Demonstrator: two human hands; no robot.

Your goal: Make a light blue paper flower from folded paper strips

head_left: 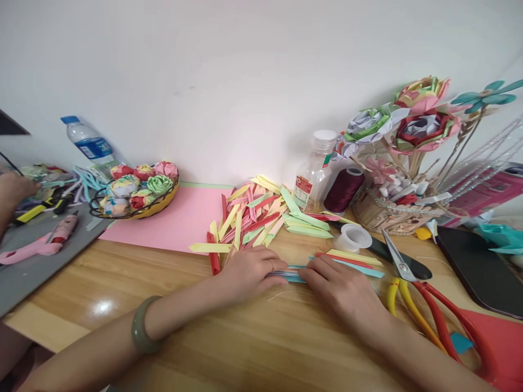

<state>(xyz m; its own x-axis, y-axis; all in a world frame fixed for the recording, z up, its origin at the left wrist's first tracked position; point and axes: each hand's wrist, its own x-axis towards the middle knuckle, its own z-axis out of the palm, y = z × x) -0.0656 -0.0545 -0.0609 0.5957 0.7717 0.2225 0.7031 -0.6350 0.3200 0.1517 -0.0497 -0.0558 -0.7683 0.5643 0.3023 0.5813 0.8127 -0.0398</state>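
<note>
Both my hands are on a bundle of blue and white folded paper strips (292,273) at the middle of the wooden table. My left hand (255,272), with a ring on one finger, closes on the bundle's left end. Curled over its right end is my right hand (335,286), fingers bent down onto the paper. Just behind lies a loose pile of folded paper strips (261,212) in pink, yellow, red and green. A few more yellow, red and blue strips (359,261) stick out past my right hand.
Right of my hands lie scissors (404,269), a tape roll (353,238) and a black phone (482,269). Behind stand a plastic bottle (314,169), maroon thread (344,190) and a pot of paper flowers (378,218). At left are a basket (163,204) and another person's hand (18,188).
</note>
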